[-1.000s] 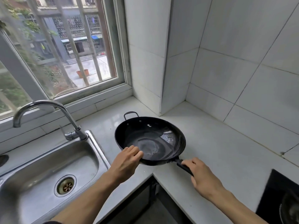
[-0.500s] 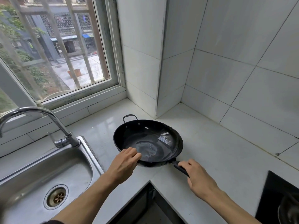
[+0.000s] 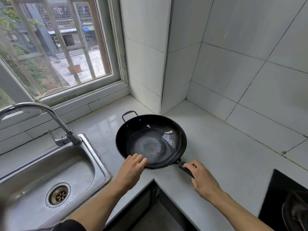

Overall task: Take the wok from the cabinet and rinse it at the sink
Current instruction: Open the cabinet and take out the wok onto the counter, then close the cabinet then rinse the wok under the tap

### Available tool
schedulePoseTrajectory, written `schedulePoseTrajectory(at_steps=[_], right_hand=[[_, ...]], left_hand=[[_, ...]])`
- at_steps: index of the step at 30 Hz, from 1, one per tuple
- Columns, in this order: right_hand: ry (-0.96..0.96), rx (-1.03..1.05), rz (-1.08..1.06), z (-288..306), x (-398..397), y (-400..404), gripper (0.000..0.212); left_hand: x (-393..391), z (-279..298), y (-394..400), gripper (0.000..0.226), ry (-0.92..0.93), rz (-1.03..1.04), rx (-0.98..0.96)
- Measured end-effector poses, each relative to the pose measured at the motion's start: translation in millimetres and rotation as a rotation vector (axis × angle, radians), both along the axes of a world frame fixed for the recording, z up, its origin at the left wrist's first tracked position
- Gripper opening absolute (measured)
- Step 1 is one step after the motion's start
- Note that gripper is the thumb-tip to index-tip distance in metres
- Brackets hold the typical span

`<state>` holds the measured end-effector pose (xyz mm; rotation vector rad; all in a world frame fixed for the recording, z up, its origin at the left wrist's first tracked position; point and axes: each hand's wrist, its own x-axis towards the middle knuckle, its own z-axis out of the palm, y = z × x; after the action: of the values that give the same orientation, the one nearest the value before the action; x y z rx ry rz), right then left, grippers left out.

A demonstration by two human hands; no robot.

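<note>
On the counter (image 3: 216, 147) sits the wok (image 3: 150, 141); right hand (image 3: 204, 180) grips its handle, left hand (image 3: 131, 170) holds its rim; sink (image 3: 93, 164) at 9 o'clock, tap (image 3: 50, 120) behind.

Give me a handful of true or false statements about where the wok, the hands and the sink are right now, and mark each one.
1. The wok sits on the countertop, to the right of the sink. True.
2. The right hand grips the wok's long handle. True.
3. Water is running from the faucet. False: no stream shows at the spout.
4. The left hand is turning the faucet lever. False: it grips the wok's near rim.
5. The wok is inside the sink basin. False: it is beside the sink, on the counter.
</note>
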<state>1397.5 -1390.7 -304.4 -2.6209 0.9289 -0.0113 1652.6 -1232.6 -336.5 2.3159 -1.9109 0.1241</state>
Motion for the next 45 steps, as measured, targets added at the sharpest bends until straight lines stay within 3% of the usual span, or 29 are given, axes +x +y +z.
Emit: schedulePoseTrajectory(at_steps=[5, 11, 21, 26, 30, 35, 40, 45], right_hand=[[-0.007, -0.002, -0.039, -18.4, -5.6, 5.5, 0.067], [-0.029, 0.008, -0.084, -29.7, -9.0, 9.6, 0.068], [-0.03, 0.016, -0.083, -35.2, -20.4, 16.9, 0.067], [-0.019, -0.083, -0.038, -30.1, -24.8, 20.1, 0.053], [-0.129, -0.149, 0.003, -26.9, -28.2, 29.0, 0.048], [-0.214, -0.113, 0.143, -35.5, -34.7, 56.5, 0.048], [-0.104, -0.026, 0.16, -50.8, -47.7, 89.5, 0.049], [0.062, -0.015, 0.174, -53.8, -47.2, 115.8, 0.053]], left_hand=[[-15.0, -15.1, 1.5, 0.047, 0.021, 0.059, 0.071], [-24.6, -19.3, -0.1, 0.051, 0.024, 0.08, 0.077], [-36.5, -26.0, 17.9, 0.039, 0.082, 0.082, 0.082], [-47.1, -15.9, 38.7, 0.045, 0.103, 0.119, 0.08], [-60.3, -9.0, 66.2, 0.053, 0.112, 0.185, 0.06], [-80.7, -14.2, 105.6, 0.044, 0.13, 0.289, 0.087], [-105.0, -23.2, 149.3, 0.037, 0.195, 0.378, 0.138], [-118.2, -44.3, 192.4, 0.043, 0.245, 0.432, 0.175]])
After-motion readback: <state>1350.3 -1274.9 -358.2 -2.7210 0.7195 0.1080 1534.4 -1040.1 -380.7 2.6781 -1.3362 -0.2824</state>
